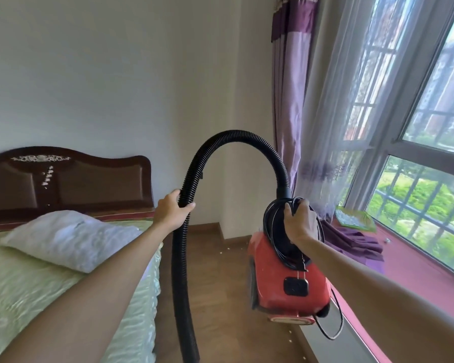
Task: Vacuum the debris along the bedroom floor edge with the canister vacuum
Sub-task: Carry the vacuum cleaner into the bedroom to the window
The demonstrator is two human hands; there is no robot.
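At my far left lay the bed (37, 297) with its pale green quilted cover, a white pillow (71, 239) resting near the dark wooden headboard (68, 179). My left hand (172, 209) was closed around the black ribbed hose (180, 258), gripping it partway up, fingers wrapped round the front of it. Below my grip the hose hung down past the bed's edge and out of sight; above, it arched high and curved down into the top of the canister vacuum (288, 281). I held that red canister in the air over the wooden floor (220, 284), my right hand (299, 221) clenched on its top handle together with the coiled black power cord (275, 231), a loop of which dangled below the body. Small pale specks of debris (227, 249) lay on the floor along the wall and beside the low ledge. To the right stood the purple curtain (288, 100), the pink window sill (417, 263) and the window (430, 153).
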